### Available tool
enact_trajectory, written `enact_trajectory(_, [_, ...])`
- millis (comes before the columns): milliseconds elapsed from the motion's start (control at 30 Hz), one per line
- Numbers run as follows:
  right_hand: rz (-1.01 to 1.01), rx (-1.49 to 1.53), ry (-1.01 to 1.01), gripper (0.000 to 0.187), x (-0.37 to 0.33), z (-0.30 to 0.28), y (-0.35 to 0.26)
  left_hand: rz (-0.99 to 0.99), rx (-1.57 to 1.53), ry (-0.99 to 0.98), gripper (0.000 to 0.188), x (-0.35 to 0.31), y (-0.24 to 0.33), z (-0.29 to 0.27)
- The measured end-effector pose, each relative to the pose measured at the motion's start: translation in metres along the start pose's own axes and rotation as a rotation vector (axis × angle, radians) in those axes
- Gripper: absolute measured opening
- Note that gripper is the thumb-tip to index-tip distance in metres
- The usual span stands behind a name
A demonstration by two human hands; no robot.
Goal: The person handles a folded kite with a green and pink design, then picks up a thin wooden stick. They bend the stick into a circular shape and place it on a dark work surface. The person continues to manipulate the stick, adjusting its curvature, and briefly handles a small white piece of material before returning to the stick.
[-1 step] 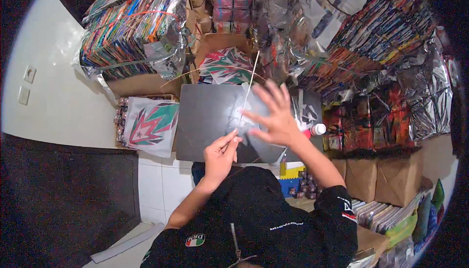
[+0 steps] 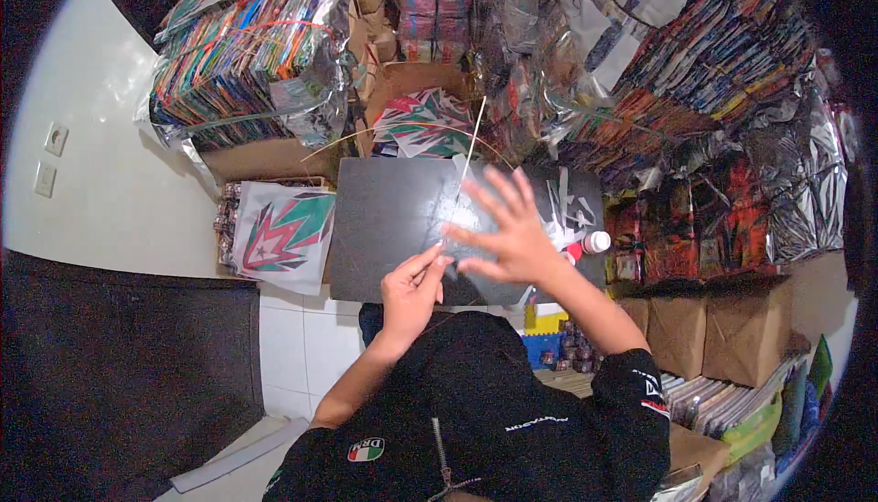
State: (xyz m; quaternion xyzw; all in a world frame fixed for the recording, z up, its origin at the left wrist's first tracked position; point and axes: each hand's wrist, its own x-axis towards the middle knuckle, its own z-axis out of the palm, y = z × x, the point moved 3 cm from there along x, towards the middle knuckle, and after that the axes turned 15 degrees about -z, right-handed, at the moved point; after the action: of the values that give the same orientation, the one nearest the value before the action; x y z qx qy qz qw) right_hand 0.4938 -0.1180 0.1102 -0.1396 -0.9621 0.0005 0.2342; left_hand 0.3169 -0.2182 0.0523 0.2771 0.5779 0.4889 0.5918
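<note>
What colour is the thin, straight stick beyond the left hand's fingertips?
The stick looks white, best seen in the head view.

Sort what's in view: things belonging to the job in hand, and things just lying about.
Apparently in use:
thin pale stick, pinched in the left hand
thin curved rod crossing it
dark tabletop beneath

Seemingly lying about:
white-capped bottle, untouched
brown boxes
stacked bundles

Wall (image 2: 110,182): white, seen at left; socket (image 2: 56,139) and switch plate (image 2: 44,179) fitted
Floor: white tiles (image 2: 282,347) laid below counter (image 2: 384,218)
Counter top: dark grey, set mid-view
Stacks (image 2: 732,54): piled at back and right, partly wrapped in plastic
Brown packages (image 2: 745,328): lined up at right
Light: reflected as glare on counter
</note>
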Motion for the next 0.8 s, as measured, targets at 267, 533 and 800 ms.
enact_trajectory(267, [0.203,-0.05,0.041,0.053,-0.008,-0.022,0.013,-0.012,0.036,-0.029,0.03,-0.001,0.005,0.016])
enact_trajectory(533, [0.168,0.076,0.25,0.049,-0.063,-0.065,0.026,-0.019,0.057,-0.011,0.03,0.008,0.011,0.017])
enact_trajectory(800, [1.184,-0.346,0.325,0.046,-0.305,0.004,0.126,-0.013,0.074,0.014,0.03,0.015,0.015,0.022])
